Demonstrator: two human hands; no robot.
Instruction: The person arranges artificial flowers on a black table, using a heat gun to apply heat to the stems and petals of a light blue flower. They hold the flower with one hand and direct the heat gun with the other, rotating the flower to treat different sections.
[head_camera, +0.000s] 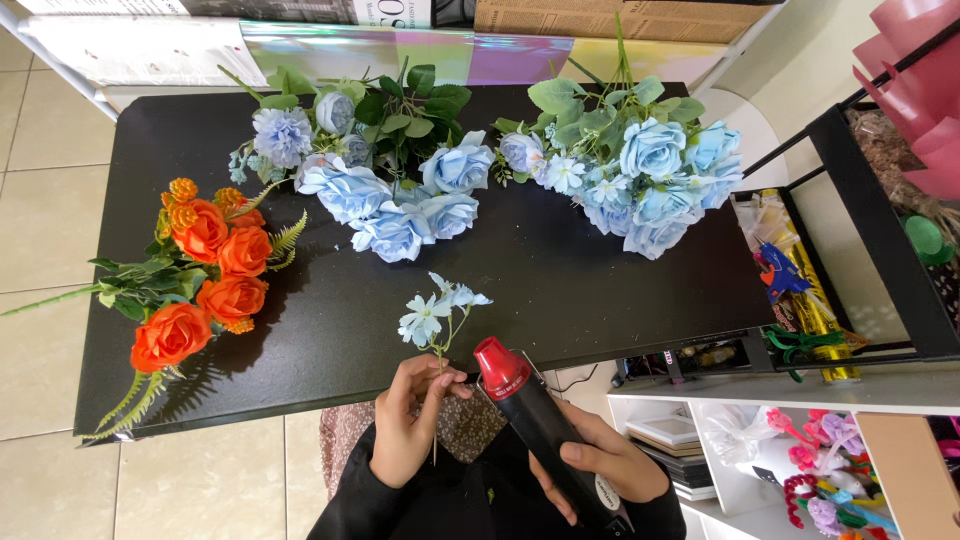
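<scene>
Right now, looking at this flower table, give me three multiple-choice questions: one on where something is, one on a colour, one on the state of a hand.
1. Where does the orange rose bunch lie on the black table?
A. left end
B. right end
C. middle

2. What colour is the tip of the heat gun?
A. yellow
B. red
C. green

3. What is the left hand doing?
A. resting flat on the table
B. hanging free
C. pinching a pale blue flower sprig by its stem

Answers:
1 A, the orange roses sit at the table's left end, apart from the blue bunches.
2 B, the nozzle cap is red on a black body held by the right hand.
3 C, the fingers close around the thin stem.
</scene>
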